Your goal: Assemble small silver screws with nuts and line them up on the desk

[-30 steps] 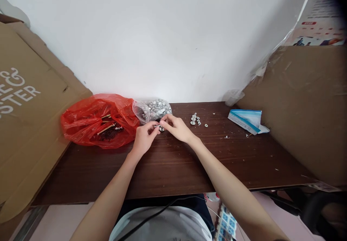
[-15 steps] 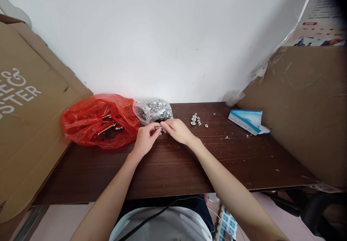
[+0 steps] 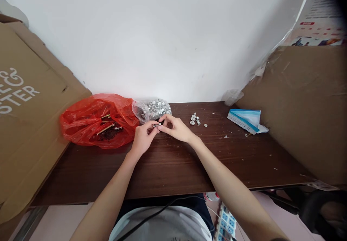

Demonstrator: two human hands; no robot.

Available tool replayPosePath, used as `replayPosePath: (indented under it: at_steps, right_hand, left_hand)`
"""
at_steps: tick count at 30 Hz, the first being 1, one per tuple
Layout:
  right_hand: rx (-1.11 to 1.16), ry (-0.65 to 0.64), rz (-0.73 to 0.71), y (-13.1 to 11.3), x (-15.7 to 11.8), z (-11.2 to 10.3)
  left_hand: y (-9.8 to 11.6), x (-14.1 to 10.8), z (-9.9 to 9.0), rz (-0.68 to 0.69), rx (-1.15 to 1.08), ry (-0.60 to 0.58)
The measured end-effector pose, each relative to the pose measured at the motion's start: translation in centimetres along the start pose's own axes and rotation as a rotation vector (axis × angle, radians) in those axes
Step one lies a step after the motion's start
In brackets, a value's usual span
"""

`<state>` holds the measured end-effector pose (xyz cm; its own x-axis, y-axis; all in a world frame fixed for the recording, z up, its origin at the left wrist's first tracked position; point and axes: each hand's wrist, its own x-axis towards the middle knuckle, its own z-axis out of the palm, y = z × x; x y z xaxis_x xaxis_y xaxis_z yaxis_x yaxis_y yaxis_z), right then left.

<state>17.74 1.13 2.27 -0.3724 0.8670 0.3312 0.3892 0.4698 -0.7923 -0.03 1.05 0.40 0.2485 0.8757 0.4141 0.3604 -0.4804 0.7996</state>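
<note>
Over the dark wooden table, my left hand [image 3: 142, 136] pinches a small silvery metal bolt [image 3: 156, 125] between thumb and fingertips. My right hand [image 3: 177, 129] meets it from the other side, thumb and index finger closed around the bolt's light-coloured end. Whether a nut is on that end is too small to tell. Just behind my hands lies a clear plastic bag [image 3: 158, 108] full of small metal parts. To the right, several bolts with wide washers [image 3: 193, 119] lie beside several loose nuts [image 3: 198, 122].
A red plastic bag [image 3: 81, 119] holding metal pieces sits at the left, against a cardboard box [image 3: 35, 125]. At the right are a blue-and-white packet [image 3: 245, 119], a clear plastic cup [image 3: 232, 97] and another cardboard panel [image 3: 306, 118]. A white wall [image 3: 173, 45] stands behind the table [image 3: 168, 176].
My right index finger has lifted and spread away from the thumb, so more of the bolt's end shows. Both hands stay in nearly the same place; the view has shifted slightly.
</note>
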Motion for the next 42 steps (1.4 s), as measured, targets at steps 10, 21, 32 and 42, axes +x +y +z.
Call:
replayPosePath:
  at_steps: [10,21,32,42]
  right_hand:
    - [-0.118,0.004,-0.004,0.13,-0.02,-0.62]
    - [-0.050,-0.031,0.000,0.04,-0.07,-0.29]
    - [0.197,0.017,-0.035,0.36,0.16,-0.13]
    - [-0.120,0.102,-0.010,-0.36,-0.06,-0.11]
  left_hand:
    - [0.12,-0.13,0.31,-0.003,-0.017,-0.030]
    - [0.10,0.00,0.24,0.007,-0.051,-0.027]
    - [0.30,-0.10,0.09,0.013,-0.003,0.030]
    - [0.03,-0.10,0.22,0.025,-0.005,0.025]
